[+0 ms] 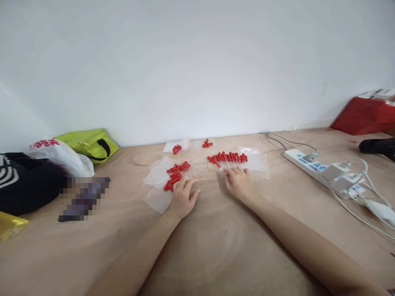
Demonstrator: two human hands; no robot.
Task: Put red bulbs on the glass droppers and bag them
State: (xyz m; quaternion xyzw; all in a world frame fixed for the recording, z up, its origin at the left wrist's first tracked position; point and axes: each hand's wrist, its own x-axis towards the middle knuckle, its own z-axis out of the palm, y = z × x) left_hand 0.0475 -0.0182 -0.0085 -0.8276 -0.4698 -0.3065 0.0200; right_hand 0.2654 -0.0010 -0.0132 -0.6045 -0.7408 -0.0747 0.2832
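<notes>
My left hand (183, 199) rests palm down, its fingers stretched out and thumb apart, at the edge of a pile of small red caps (175, 176). These caps lie on clear plastic bags (156, 174). My right hand (239, 185) has its fingers bent and close together at the lower ends of a row of thin sticks with red tips (230, 157); whatever its fingertips hold is hidden. Between the hands, a fan of bare pale sticks (199, 167) lies on the table. One red-tipped stick slants away from the row beside my right fingers.
Two small groups of red pieces (177, 149) (207, 143) lie on bags near the wall. A white power strip (305, 164) with chargers and cables is at right. Left are a dark blurred-out object (84, 199), a white bag (61, 156) and a lime-green bag (89, 142).
</notes>
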